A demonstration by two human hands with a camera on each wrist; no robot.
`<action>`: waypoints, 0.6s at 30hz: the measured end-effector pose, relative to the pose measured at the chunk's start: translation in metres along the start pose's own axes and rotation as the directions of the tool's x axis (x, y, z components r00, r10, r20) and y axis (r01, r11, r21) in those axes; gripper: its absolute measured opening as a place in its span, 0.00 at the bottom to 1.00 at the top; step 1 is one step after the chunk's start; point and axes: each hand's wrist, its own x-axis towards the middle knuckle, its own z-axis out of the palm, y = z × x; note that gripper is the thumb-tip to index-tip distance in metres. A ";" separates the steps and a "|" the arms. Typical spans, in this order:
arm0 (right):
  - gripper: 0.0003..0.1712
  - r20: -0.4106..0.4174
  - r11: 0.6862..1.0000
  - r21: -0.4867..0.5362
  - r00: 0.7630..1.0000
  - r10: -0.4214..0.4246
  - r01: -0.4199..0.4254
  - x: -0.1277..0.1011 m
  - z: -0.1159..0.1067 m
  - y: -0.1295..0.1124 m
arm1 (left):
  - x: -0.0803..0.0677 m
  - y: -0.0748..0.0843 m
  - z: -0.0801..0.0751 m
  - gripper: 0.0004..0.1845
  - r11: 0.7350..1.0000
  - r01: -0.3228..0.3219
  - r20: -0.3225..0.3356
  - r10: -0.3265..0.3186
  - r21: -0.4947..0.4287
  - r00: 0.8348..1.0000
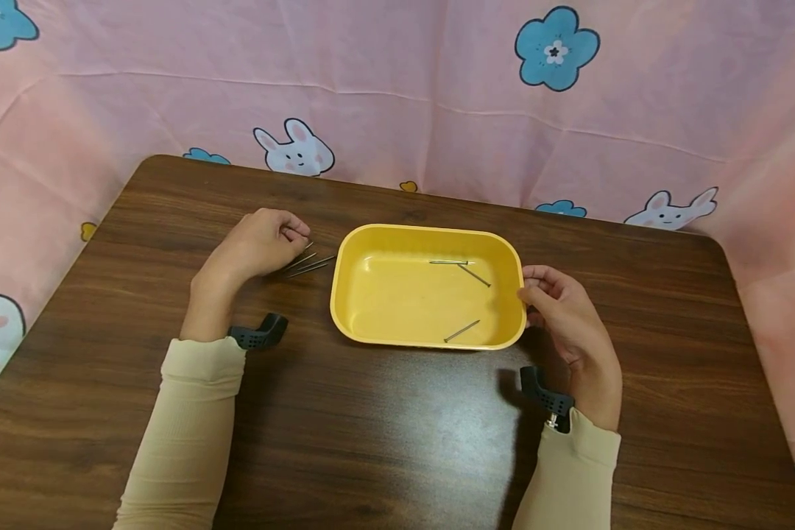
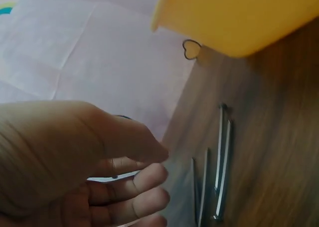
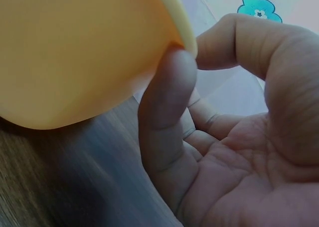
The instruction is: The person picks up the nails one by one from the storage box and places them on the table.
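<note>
A yellow tray [image 1: 430, 230] [image 2: 234, 17] [image 3: 75, 52] stands in the middle of the brown table [image 1: 371, 427]. Three thin nails [image 1: 461, 330] lie inside it. Several more nails [image 1: 308, 265] [image 2: 222, 157] lie side by side on the table just left of the tray. My left hand [image 1: 265, 243] [image 2: 75, 157] rests beside those nails with its fingers loosely curled. The thumb stands apart from the fingers, and nothing is plainly held. My right hand [image 1: 563, 309] [image 3: 239, 137] grips the tray's right end, thumb against the outer wall and fingers curled at the rim.
A pink cloth [image 1: 437, 96] printed with rabbits and blue flowers hangs behind and around the table. Black camera mounts [image 1: 261, 333] [image 1: 543, 390] sit at both wrists. Bare wood stretches in front of the tray.
</note>
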 end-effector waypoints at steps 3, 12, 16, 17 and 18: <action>0.21 -0.005 1.000 -0.012 1.000 -0.001 0.001 -0.001 -0.001 0.000 | -0.002 0.006 -0.001 0.18 1.000 -0.016 0.000 0.016 -0.025 1.000; 0.20 -0.001 1.000 -0.012 1.000 -0.001 0.001 -0.001 -0.002 0.001 | -0.006 0.016 0.010 0.21 0.960 -0.039 0.117 0.074 -0.276 0.990; 0.21 -0.003 1.000 -0.014 1.000 -0.005 0.005 -0.001 -0.002 0.001 | -0.005 0.023 0.017 0.22 0.902 0.007 0.197 0.086 -0.432 0.977; 0.21 -0.003 1.000 -0.014 1.000 -0.007 0.007 0.000 -0.002 0.000 | -0.005 0.025 0.019 0.22 0.891 0.015 0.210 0.091 -0.455 0.974; 0.21 -0.001 1.000 -0.014 1.000 -0.008 0.008 0.000 -0.002 0.000 | -0.004 0.026 0.020 0.22 0.880 0.023 0.224 0.095 -0.475 0.970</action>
